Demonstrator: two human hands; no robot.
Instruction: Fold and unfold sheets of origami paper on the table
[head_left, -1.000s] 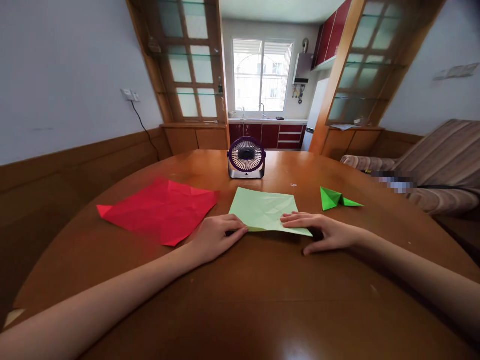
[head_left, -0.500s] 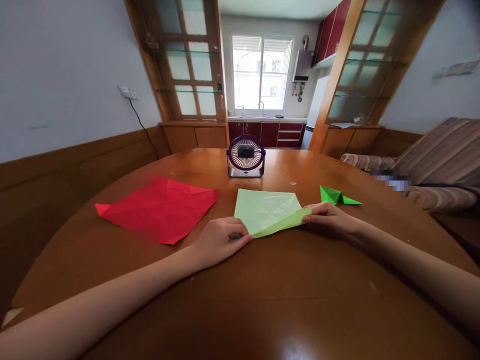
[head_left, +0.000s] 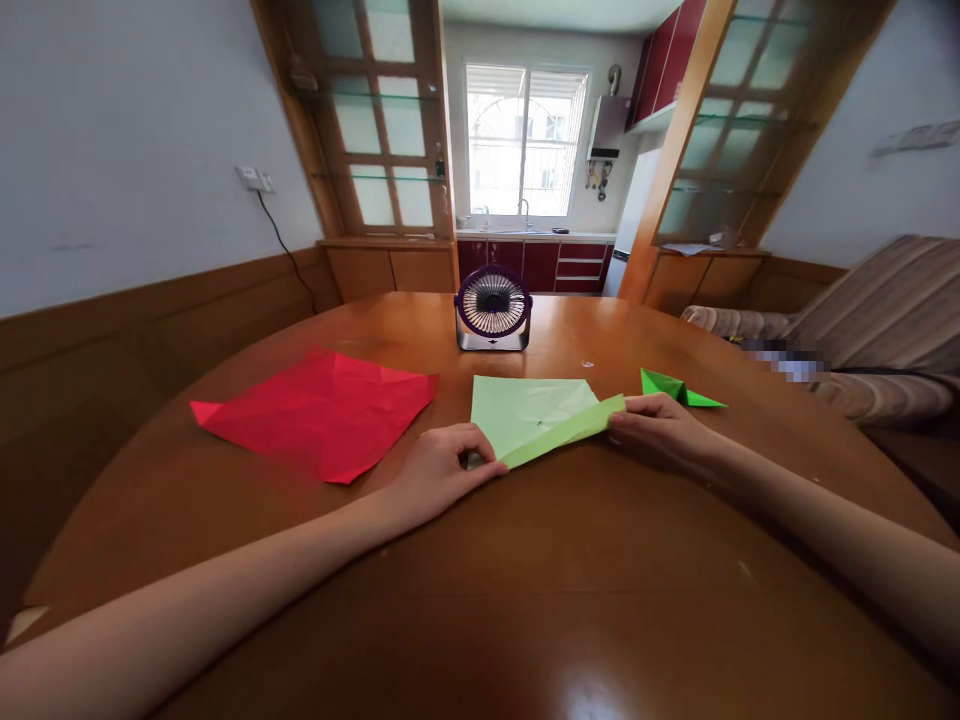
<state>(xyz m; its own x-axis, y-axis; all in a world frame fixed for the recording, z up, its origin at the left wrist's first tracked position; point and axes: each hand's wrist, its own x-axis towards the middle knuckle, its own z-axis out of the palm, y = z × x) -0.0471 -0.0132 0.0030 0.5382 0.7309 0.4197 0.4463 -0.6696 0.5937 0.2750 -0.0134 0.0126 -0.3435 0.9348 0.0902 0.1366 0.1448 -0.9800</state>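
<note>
A creased sheet of light green paper (head_left: 517, 408) lies on the table in front of me, its near edge folded up and over into a brighter green strip. My left hand (head_left: 454, 465) pinches the near left corner of the paper between thumb and fingers. At the strip's right end, my right hand (head_left: 656, 425) grips the corner, holding it slightly raised. Left of the green paper a creased red paper sheet (head_left: 322, 415) lies spread out, one corner turned up. Just beyond my right hand sits a small folded piece of bright green paper (head_left: 671, 385).
A purple round desk fan (head_left: 493, 308) stands on the far part of the wooden table (head_left: 525, 600). A striped armchair (head_left: 877, 320) is beyond the table on the right. A black cord (head_left: 285, 245) hangs from a wall socket at left.
My right hand has lifted its end of the folded strip slightly, and the strip looks wider. My left hand stays at its corner, with its fingers shifted a little.
</note>
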